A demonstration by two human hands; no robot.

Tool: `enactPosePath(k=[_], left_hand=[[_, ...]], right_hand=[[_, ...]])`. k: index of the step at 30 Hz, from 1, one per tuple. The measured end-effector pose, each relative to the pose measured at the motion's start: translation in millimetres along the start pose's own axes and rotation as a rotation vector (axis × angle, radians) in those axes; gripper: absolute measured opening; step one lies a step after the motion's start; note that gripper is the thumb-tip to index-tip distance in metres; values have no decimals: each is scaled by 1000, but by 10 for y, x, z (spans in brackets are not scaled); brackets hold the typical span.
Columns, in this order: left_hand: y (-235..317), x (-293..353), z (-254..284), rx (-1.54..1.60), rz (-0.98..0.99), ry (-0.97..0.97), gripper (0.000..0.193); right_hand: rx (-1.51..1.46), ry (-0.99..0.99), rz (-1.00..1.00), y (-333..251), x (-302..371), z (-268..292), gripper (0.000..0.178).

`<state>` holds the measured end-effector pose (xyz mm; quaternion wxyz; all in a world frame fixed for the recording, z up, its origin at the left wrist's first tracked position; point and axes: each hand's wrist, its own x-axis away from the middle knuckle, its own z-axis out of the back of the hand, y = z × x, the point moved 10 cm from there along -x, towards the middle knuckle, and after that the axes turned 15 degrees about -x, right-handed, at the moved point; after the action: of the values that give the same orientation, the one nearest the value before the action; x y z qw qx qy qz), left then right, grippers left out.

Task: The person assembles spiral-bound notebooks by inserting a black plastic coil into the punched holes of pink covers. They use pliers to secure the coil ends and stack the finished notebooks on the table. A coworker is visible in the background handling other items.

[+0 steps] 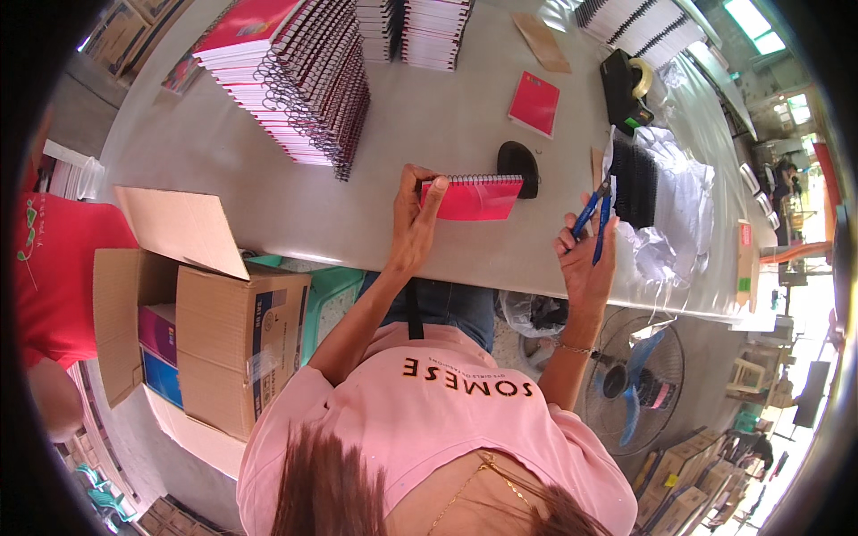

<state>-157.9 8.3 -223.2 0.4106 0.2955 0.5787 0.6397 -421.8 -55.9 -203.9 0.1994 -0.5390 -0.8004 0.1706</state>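
My left hand (416, 213) grips a small red spiral notebook (474, 202) by its left end, thumb on the cover, with the wire coil along the far edge. My right hand (588, 259) holds blue-handled cutting pliers (593, 223), jaws pointing away from me; the handles are spread. The pliers are apart from the notebook. Just beyond the notebook lies a black oval object (518, 168) on the table. Farther off is another red notebook (534, 104), lying flat.
Tall stacks of spiral notebooks (304, 89) stand at the far left. A black tape dispenser (618, 89) and black wire coils (635, 183) on white wrapping lie at right. An open cardboard box (234, 348) is at left, near a person in red (71, 259). A fan (630, 384) stands at right.
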Motion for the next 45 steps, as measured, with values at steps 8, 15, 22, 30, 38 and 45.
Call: enactPosePath(k=[8, 15, 22, 30, 38, 45], left_hand=[[92, 21, -100, 125, -81, -35, 26], [391, 90, 9, -265, -320, 69, 21], [472, 91, -17, -651, -432, -116, 19], [287, 56, 37, -284, -232, -47, 25], [118, 68, -6, -133, -30, -107, 26], [131, 98, -8, -102, -36, -99, 28]], right_hand=[[497, -56, 66, 984, 61, -175, 41], [725, -41, 123, 1258, 125, -400, 57], [799, -75, 212, 1240, 168, -552, 59], [777, -112, 190, 1280, 178, -584, 69], [1537, -210, 537, 1026, 319, -744, 69], [1623, -174, 595, 991, 373, -721, 66]])
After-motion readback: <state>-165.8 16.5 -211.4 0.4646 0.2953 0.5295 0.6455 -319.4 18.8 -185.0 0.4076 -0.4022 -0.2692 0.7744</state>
